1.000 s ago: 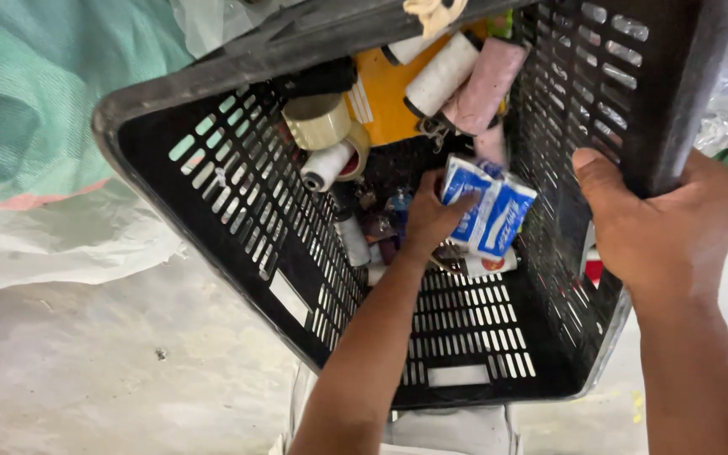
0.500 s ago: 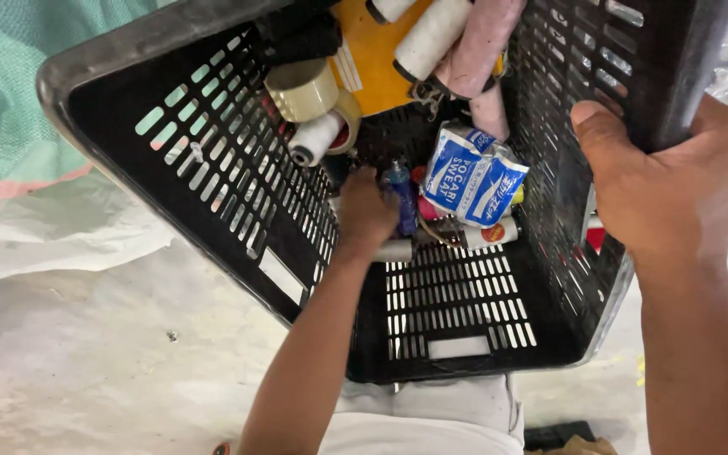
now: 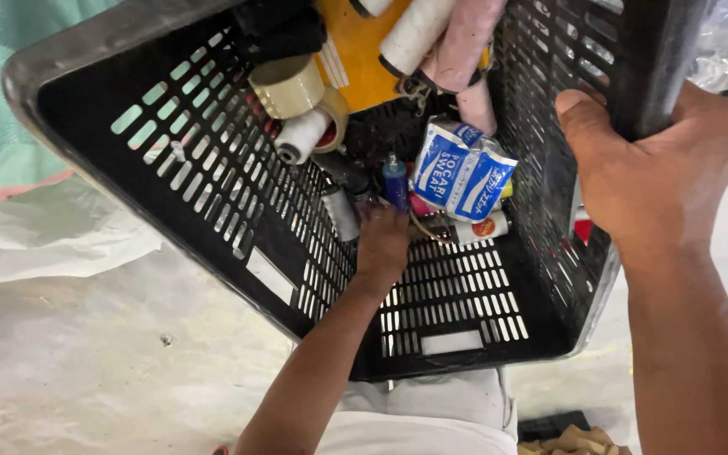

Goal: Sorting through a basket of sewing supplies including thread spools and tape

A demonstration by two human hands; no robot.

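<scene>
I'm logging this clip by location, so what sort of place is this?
Probably a workshop or storage corner, not a tidy home room. The black slotted plastic crate is a jumble of tape rolls, white thread spools and small bottles; below lies a bare concrete floor, with plastic sheeting beside it.

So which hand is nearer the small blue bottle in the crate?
Left. The left hand reaches just below the small blue bottle; the right hand grips the black crate rim, off to its right.

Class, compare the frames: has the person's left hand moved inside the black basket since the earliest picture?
Yes. The left hand has drawn off the blue-and-white packets, down and left, and now sits by the small blue bottle in the black basket.
</scene>
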